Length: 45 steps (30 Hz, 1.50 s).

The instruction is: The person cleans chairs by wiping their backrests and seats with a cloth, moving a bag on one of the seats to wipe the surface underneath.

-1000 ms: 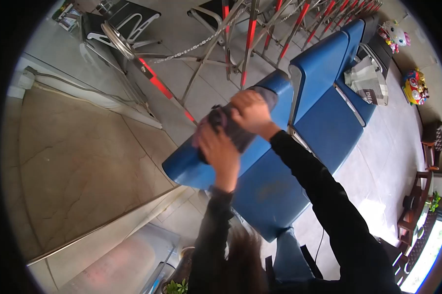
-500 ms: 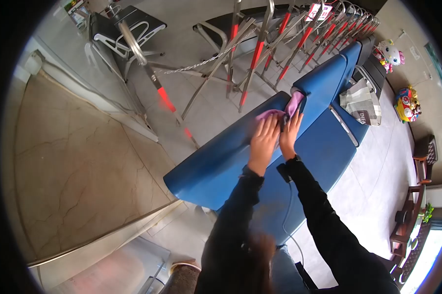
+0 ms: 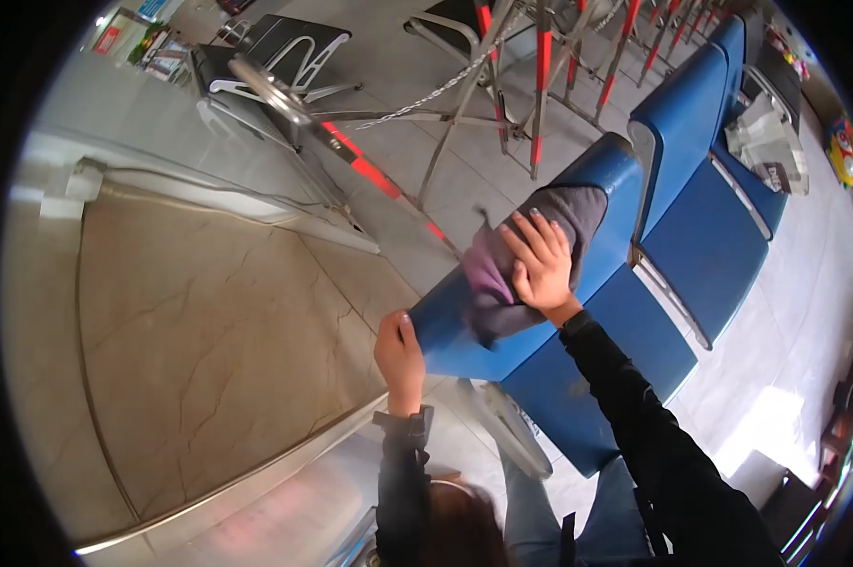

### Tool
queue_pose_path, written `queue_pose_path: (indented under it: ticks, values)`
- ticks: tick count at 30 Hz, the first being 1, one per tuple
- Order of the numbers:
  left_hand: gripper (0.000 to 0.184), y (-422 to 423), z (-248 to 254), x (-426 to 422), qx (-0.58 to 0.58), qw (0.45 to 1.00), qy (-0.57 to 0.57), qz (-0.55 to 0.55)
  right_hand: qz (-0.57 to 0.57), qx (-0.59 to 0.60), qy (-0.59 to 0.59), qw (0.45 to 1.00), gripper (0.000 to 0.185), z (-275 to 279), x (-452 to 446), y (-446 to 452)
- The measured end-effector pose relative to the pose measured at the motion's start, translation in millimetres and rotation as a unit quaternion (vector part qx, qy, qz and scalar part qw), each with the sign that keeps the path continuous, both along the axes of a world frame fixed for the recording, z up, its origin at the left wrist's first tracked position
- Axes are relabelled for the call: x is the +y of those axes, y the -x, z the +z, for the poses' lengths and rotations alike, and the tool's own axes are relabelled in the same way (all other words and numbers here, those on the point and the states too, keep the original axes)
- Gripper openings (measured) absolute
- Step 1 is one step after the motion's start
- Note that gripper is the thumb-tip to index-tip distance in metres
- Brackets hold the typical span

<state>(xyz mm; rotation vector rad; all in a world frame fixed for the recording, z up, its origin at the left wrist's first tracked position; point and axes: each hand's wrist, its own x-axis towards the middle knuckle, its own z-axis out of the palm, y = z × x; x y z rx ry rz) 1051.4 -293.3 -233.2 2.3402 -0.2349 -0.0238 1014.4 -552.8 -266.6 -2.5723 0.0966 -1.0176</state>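
Observation:
A blue padded chair backrest [image 3: 445, 321] runs diagonally through the middle of the view. My left hand [image 3: 401, 364] grips its near left end, the thumb on top and the fingers curled round the edge. On the backrest lies a purple-grey cloth [image 3: 585, 210], spread out and draped over its top edge. My right hand [image 3: 542, 260] presses flat on this cloth, fingers stretched out and slightly apart. Below the backrest is the blue seat [image 3: 601, 345] of the same bench.
More blue seats [image 3: 705, 241] continue to the right, with a grey checked bag [image 3: 766, 142] on one. Metal barriers with red bands [image 3: 374, 175] and a chain [image 3: 436, 93] stand behind the bench. A marble-patterned panel [image 3: 199, 350] is at left, a black chair [image 3: 299, 47] at upper left.
Both hands were together on the bunched cloth. My left hand has moved to the backrest's end; the cloth is now spread out under my right hand. The view has shifted too.

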Motion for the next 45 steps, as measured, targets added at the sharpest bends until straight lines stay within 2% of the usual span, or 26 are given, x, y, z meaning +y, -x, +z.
queue_pose_path:
  ticks: [2,4,5,6,8,11,13,15,20,28,31,35,39,42,45]
  values:
    - [0.035,-1,-10,-1,0.017,0.996,0.073,0.041,-0.029,-0.017,-0.013,0.999,0.047,-23,-12,7]
    - [0.039,-3,-11,-4,-0.003,0.997,0.064,0.052,-0.095,-0.071,-0.068,0.991,0.048,-55,-20,9]
    - [0.041,-2,-12,-3,-0.01,0.997,0.057,0.056,-0.141,-0.107,-0.141,0.974,0.05,-69,-19,7]
    - [0.043,-1,-13,-1,-0.024,0.997,0.042,0.058,-0.189,-0.14,-0.21,0.949,0.051,-82,-18,8]
    - [0.047,-3,-17,0,-0.041,0.998,0.018,0.049,-0.288,-0.102,-0.349,0.886,0.051,-121,-15,21]
    - [0.047,-7,-19,-5,0.058,0.988,0.055,0.129,-0.352,-0.079,-0.479,0.8,0.052,-148,0,53]
    - [0.048,-16,-28,6,0.101,0.977,0.089,0.165,-0.361,-0.084,-0.494,0.786,0.052,-151,-3,60]
    - [0.049,-20,-42,15,0.131,0.963,0.137,0.19,-0.354,-0.099,-0.483,0.795,0.052,-147,-23,49]
    - [0.052,-9,-24,-12,0.111,0.955,0.128,0.242,-0.323,-0.14,-0.473,0.808,0.052,-128,-91,14]
    - [0.05,-13,-30,4,0.106,0.95,0.161,0.246,-0.389,-0.11,-0.581,0.707,0.052,-165,-37,55]
    - [0.047,-10,-23,-1,0.083,0.958,0.125,0.244,-0.382,-0.102,-0.582,0.711,0.052,-156,-22,41]
    - [0.047,-10,-28,3,0.058,0.974,0.061,0.212,-0.339,-0.112,-0.54,0.762,0.052,-132,-42,5]
    - [0.051,-6,-19,-7,0.057,0.97,0.053,0.232,-0.313,-0.098,-0.515,0.792,0.052,-116,-22,5]
    - [0.05,-6,-19,-15,0.075,0.957,0.117,0.254,-0.305,-0.071,-0.511,0.801,0.053,-101,18,16]
    - [0.048,-3,-15,-12,0.052,0.971,-0.004,0.233,-0.306,-0.055,-0.518,0.797,0.053,-111,41,19]
